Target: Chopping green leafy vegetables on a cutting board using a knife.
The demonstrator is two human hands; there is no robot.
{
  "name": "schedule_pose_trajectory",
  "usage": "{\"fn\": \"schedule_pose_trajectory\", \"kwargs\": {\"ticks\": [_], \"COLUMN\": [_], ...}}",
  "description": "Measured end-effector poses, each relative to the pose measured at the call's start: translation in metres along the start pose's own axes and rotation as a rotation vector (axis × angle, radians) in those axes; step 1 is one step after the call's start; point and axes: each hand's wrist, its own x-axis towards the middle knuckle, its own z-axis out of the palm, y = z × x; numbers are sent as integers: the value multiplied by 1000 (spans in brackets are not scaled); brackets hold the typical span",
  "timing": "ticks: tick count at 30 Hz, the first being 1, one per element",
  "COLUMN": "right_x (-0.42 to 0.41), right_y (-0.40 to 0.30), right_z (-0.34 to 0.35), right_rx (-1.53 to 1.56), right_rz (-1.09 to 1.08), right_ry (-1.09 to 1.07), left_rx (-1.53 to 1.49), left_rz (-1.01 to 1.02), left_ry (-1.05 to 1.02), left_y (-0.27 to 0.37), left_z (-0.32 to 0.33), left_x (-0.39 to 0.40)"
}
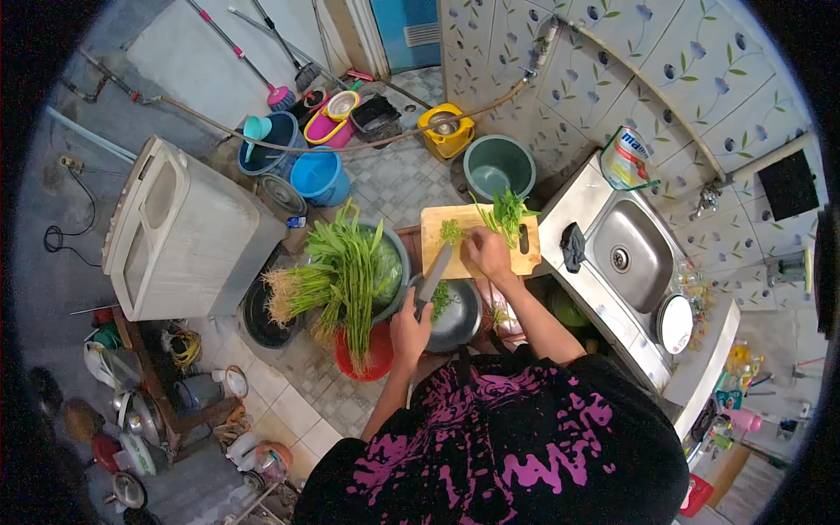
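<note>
My left hand (410, 325) grips the dark handle of a kitchen knife (436, 270); its blade tip points at a small pile of chopped greens (451, 231) on a wooden cutting board (459, 262). Over the board, my right hand (489, 252) has its fingers bent near that pile. Whether they pinch anything is hidden. Behind that hand lies a bunch of leafy greens (508, 213), beside the board's handle slot. Below the board is a metal bowl (456, 325) with cut green bits inside. Left of it, long-stemmed greens with roots (348, 275) lie across a grey basin (401, 249).
A red basin (364, 361) stands under the stems. To the right is a counter with a steel sink (633, 256) and a black plastic bag (573, 246). Beyond the board are a green-grey tub (500, 167) and blue bucket (319, 177). A washing machine (190, 243) stands left.
</note>
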Motion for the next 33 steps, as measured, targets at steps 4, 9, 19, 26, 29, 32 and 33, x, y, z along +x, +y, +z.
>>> {"fn": "schedule_pose_trajectory", "kwargs": {"ticks": [4,9,19,26,29,32,33], "right_x": [-5,8,35,68,76,79,81], "right_y": [0,31,21,29,38,37,35], "right_z": [-22,-35,-23,-7,0,5,6], "right_rx": [-1,-198,-316,-375,-432,-453,-453], "right_rz": [160,213,116,32,16,2,2], "right_ry": [-5,74,-55,-92,-102,-83,-84], "left_rx": [-8,-14,-73,-85,-68,-85,-78], "left_rz": [-72,-80,-95,-66,-118,-113,-113], "left_ry": [-62,-83,-78,-69,-108,-74,-75], "left_y": [2,7,4,-2,-2,-10,-9], "left_z": [1,5,2,6,7,11,11], "left_x": [-3,-3,-8,-7,-6,-9,-9]}}
